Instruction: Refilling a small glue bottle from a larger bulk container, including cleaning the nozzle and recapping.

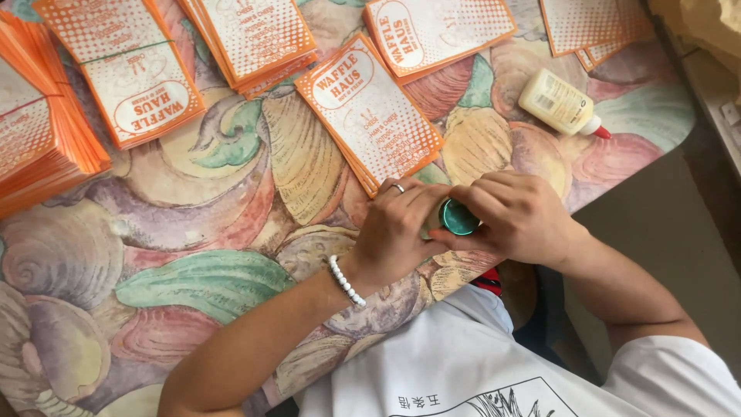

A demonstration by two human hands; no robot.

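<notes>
Fingers of both hands — left hand (397, 228), right hand (519, 216) — closed around one teal cap (458, 218).

Bare tablecloth to my left, stacks beyond

Orange-and-white printed card stacks (369, 112) crowd ahead; the cream glue bottle with red tip (562, 103) lies to the right.

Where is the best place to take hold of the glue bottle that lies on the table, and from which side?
Grip the glue bottle across its wide cream body, coming down from above. It lies flat on the table, so both long sides are free. Its red tip is probably too narrow to hold firmly, and nothing touches the bottle.
</notes>
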